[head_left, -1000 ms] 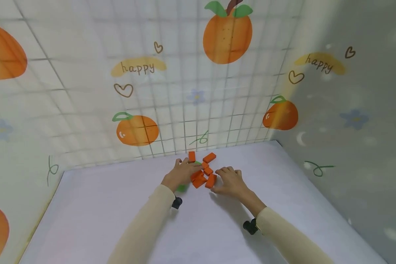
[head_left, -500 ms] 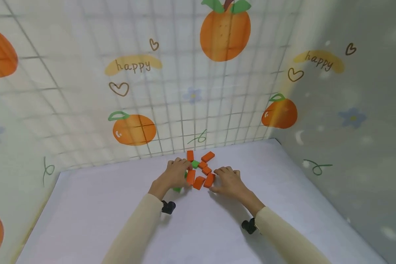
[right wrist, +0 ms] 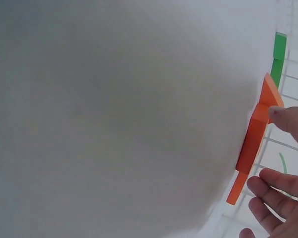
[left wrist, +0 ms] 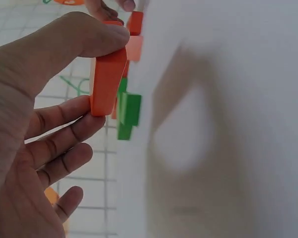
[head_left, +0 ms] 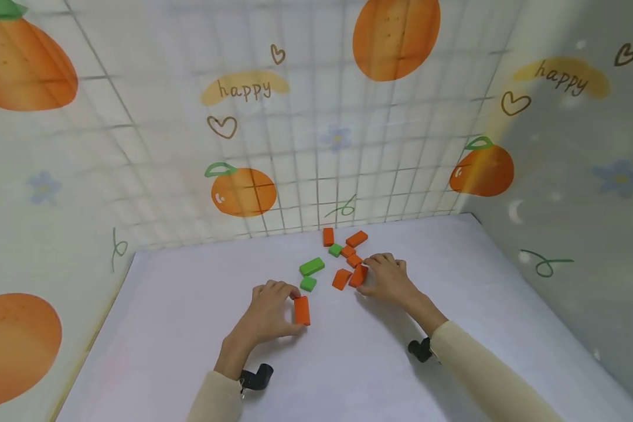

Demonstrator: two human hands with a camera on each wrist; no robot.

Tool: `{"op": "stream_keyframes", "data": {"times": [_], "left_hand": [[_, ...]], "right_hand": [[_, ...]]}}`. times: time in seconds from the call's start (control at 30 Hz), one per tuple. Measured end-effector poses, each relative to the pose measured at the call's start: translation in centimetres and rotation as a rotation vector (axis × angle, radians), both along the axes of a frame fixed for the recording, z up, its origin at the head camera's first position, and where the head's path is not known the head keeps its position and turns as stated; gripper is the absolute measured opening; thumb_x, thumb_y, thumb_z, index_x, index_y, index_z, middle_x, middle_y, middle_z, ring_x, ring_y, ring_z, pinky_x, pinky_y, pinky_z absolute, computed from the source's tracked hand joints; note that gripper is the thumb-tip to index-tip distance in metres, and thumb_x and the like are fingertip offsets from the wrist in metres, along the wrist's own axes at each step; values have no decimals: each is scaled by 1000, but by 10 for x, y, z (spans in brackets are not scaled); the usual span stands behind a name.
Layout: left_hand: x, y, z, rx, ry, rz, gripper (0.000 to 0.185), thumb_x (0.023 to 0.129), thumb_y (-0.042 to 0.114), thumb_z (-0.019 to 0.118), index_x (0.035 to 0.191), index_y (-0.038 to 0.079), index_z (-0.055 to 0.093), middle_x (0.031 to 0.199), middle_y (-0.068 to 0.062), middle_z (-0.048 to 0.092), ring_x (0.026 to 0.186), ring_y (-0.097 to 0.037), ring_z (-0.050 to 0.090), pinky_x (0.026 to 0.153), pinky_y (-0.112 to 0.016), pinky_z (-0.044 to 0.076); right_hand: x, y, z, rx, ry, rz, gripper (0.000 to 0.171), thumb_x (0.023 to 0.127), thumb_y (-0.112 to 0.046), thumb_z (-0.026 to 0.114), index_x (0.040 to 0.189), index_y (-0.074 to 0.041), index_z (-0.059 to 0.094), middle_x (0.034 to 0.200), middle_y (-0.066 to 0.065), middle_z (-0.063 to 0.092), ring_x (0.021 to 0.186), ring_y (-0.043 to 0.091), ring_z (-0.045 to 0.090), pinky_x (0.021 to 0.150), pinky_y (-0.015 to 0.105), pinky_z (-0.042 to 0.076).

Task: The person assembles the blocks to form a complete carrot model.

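- Pinched between thumb and fingers of the left hand [head_left: 266, 313], one orange block [head_left: 302, 310] stands on its long edge on the white table [head_left: 153, 351], pulled out toward the person and well apart from the rest; the left wrist view shows the thumb [left wrist: 84, 37] on top of that same orange block [left wrist: 107, 79] and the fingers under it, so the hold is firm.
- Over on the other side, the right hand [head_left: 390, 280] has its fingers curled on an orange piece at the near edge of the pile [head_left: 358, 275]; the right wrist view shows only a fingertip [right wrist: 288, 116] on the orange pieces, so it looks more like a light pinch or press than a full grasp.
- Between the hands lie the loose pieces: an orange slab [head_left: 341, 279] just beside the right hand's piece, a long green block [head_left: 312, 266] and a small green block [head_left: 308, 283] a little toward the left hand.
- Farther back, near the fruit-print wall [head_left: 242, 152], sits a tight cluster: one upright orange block [head_left: 328, 237], a slanted orange one [head_left: 356, 238], a green cube [head_left: 335, 250] and small orange bits touching it.
- By my reckoning things are at an early stage: only one orange block stands apart, while every other piece, orange and green alike, lies mixed together.
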State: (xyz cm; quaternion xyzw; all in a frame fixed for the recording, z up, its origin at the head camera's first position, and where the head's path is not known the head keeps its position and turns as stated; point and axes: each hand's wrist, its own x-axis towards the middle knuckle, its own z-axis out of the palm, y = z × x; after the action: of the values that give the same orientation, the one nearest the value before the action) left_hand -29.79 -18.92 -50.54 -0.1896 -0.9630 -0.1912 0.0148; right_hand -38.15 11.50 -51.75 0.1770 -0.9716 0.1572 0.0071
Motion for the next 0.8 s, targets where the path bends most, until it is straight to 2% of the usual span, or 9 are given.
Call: {"op": "stream_keyframes", "data": {"times": [0.3,0.5,0.63,0.8], "left_hand": [[7,-12,-24,7,-38,39,56,72,47,84,114,17,62,113,3,60,111,-22,48,96,-51,34],[13,-20,-36,146,-49,51,65,72,50,85,123,18,62,125,4,58,121,-24,45,99,-52,31],[19,-27,-51,265,-62,77,71,73,54,84,132,26,59,132,15,54,127,-15,41,103,-49,28],[22,-31,-63,390,-15,75,62,77,48,82,133,32,59,136,21,51,129,-12,40,103,-48,26]], "right_hand": [[-2,2,-4,-22,10,22,63,81,-40,80,132,-7,61,133,13,57,125,35,42,95,56,32],[-2,0,-6,-45,28,40,60,81,-37,81,130,-5,63,131,14,58,123,35,43,93,56,33],[0,2,-2,-74,52,47,59,80,-34,83,128,-6,65,132,13,58,123,34,43,92,54,32],[5,3,12,-127,105,71,59,77,-27,84,129,-7,65,133,10,59,124,31,43,92,53,30]]}}
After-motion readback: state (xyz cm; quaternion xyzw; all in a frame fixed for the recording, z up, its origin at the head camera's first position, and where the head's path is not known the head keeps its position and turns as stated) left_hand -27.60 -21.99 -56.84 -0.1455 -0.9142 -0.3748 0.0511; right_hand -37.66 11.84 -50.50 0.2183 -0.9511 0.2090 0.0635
